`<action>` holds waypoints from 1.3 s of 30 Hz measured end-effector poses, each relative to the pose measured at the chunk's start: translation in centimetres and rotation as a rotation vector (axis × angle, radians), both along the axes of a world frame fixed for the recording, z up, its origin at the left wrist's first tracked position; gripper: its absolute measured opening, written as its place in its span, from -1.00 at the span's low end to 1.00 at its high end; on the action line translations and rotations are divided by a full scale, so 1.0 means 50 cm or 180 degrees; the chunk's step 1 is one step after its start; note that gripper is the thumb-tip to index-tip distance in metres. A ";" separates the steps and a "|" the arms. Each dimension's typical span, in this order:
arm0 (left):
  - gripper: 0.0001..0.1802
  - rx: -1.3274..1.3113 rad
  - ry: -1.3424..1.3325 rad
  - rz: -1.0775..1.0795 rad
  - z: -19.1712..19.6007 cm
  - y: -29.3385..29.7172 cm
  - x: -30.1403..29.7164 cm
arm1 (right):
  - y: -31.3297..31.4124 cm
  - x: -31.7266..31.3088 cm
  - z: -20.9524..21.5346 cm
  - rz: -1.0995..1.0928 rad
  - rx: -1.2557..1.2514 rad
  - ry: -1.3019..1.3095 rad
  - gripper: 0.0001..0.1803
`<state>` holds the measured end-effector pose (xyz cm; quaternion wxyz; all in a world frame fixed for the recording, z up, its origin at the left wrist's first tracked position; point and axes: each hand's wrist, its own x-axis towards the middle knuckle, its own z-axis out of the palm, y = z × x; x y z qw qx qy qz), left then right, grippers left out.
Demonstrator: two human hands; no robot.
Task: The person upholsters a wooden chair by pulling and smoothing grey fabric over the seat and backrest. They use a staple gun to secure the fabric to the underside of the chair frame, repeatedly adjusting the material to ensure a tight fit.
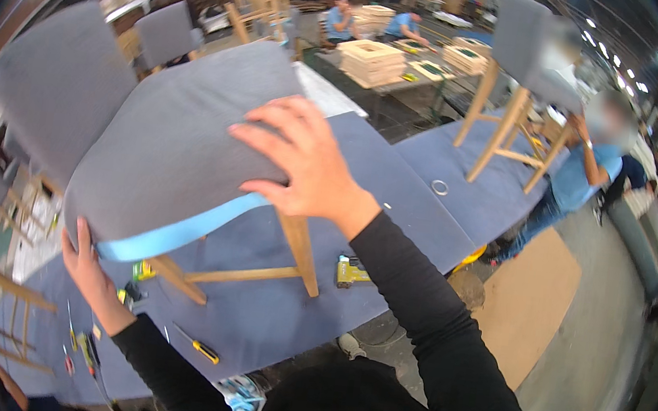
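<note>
Chair [192, 121], grey seat and back, wooden legs, standing on the blue-grey bench [395, 193] directly ahead of the wearer. Light-blue band [180, 234] along the seat's near edge. Right hand [302, 154] spread wide over the seat's right corner, thumb low by the band. Left hand [90, 272] at the near left corner, fingers extended against the side.

Around it: yellow tool [348, 273] just right of the near legs, its far end hidden behind the right sleeve. Screwdriver [204, 350] on the bench between the forearms, more hand tools [87, 352] farther left. Green-yellow item [144, 271] under the seat (part covered by the seat edge; kind unclear). White ring [439, 187] lies well clear, toward a second chair [518, 44] on the bench, where a co-worker [579, 181] stands. Beyond, stacked wooden frames [371, 64].

Seat blocks sight of the bench behind it.
</note>
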<state>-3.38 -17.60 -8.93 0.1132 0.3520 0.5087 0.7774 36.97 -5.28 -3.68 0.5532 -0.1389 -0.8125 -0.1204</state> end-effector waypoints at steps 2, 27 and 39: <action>-0.39 0.0211 -0.0630 -0.0281 0.028 -0.010 0.012 | -0.007 -0.017 -0.006 -0.0015 -0.0064 -0.0007 -0.23; -0.63 0.0257 -0.0214 -0.0126 -0.049 0.013 -0.035 | -0.094 -0.075 0.089 -0.0930 -0.0334 -0.0700 -0.46; -0.72 0.0765 -0.0316 -0.0769 -0.130 0.037 -0.131 | -0.111 -0.378 0.066 -0.1586 0.0124 -0.1025 -0.15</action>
